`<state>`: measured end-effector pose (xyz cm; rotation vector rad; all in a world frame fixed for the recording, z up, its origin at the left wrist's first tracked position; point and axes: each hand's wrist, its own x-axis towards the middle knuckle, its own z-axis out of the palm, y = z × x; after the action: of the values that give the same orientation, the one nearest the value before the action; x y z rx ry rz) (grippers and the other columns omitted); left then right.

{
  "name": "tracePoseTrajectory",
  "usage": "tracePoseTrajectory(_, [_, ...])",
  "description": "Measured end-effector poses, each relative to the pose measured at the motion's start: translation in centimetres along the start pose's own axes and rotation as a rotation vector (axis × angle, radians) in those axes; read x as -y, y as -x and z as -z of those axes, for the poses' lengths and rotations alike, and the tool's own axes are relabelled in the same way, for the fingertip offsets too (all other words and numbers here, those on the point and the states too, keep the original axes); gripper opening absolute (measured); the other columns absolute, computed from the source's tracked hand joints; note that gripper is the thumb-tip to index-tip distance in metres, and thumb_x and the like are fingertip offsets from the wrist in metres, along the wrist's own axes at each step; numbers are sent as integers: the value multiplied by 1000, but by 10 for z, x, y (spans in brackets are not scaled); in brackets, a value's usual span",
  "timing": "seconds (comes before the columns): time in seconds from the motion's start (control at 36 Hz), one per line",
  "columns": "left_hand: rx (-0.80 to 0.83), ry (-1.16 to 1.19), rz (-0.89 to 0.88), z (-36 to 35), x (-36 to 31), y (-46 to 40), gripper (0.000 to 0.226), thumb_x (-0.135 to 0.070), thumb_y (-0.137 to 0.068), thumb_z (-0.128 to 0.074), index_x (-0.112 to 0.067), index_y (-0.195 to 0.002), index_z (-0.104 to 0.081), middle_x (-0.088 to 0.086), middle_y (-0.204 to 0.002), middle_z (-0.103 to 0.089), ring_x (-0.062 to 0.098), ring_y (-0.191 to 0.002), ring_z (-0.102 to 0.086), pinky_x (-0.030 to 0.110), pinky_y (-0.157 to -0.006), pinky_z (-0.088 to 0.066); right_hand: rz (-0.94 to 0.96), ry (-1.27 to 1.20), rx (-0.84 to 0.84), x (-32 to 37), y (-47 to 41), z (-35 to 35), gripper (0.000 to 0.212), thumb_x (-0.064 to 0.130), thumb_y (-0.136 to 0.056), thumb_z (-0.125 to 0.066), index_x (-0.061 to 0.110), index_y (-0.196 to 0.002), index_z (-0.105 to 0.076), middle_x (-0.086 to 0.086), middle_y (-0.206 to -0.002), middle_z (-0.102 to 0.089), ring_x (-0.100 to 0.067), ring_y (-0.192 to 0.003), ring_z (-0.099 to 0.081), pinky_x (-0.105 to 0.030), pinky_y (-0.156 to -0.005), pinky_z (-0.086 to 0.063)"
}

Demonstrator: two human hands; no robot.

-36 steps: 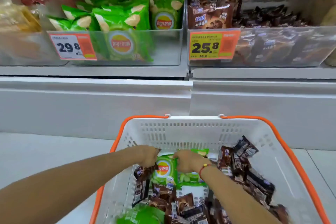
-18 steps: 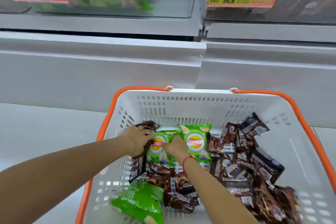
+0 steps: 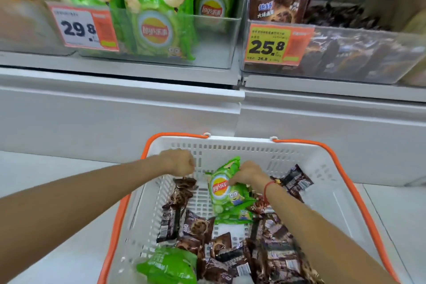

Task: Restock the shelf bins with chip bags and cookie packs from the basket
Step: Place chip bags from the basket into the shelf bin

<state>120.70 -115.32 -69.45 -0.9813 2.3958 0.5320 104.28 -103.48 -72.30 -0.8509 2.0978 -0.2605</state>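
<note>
My right hand (image 3: 247,174) grips the top of a green chip bag (image 3: 222,188) and holds it up over the white basket (image 3: 230,148); a second green bag (image 3: 234,215) hangs just beneath it. My left hand (image 3: 181,161) hovers at the basket's far left corner with its fingers curled, and I see nothing in it. A brown cookie pack (image 3: 184,190) lies right below that hand. Several more cookie packs (image 3: 274,249) and another chip bag (image 3: 169,265) lie in the basket. On the shelf are the chip bin (image 3: 214,41) and the cookie bin (image 3: 359,57).
The basket has orange handles (image 3: 345,177) and stands on the floor before a grey shelf base (image 3: 119,110). Price tags 29.8 (image 3: 83,26) and 25.8 (image 3: 274,45) hang on the bin fronts. A bin of yellowish packs (image 3: 16,7) sits at far left.
My right hand has lifted the green chip bags off the pile. My left hand has come off the bags and risen to the basket's rim. My view has tilted back up to the bins.
</note>
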Motion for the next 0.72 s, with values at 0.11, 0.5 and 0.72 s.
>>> tracePoseTrajectory(0.11, [-64,21,19,42,-10,22,32,-26,-96,-45,-12,-116,-65,8,-124,-63,23,-104,-60,31,-89,-47,67,-90,25,15,32,50,23,12,-75,-80,8,-81,-57,-8,-82,-63,-15,-70,-60,-29,-65,-52])
tracePoseTrajectory(0.5, [-134,1032,-87,138,-55,122,63,-72,-84,-40,-25,-118,-64,-3,-122,-63,14,-105,-64,27,-86,-51,559,-472,-121,67,154,168,46,-2,-74,-77,6,-115,-58,-12,-113,-67,-20,-95,-65,-25,-72,-56])
tracePoseTrajectory(0.72, [-498,1213,-308,151,-82,140,50,-46,-89,-59,-17,-129,-49,-8,-116,-57,5,-102,-57,17,-84,-46,670,-845,-238,86,170,178,82,0,-68,-81,15,-136,-38,-10,-130,-55,-21,-111,-60,-38,-85,-56])
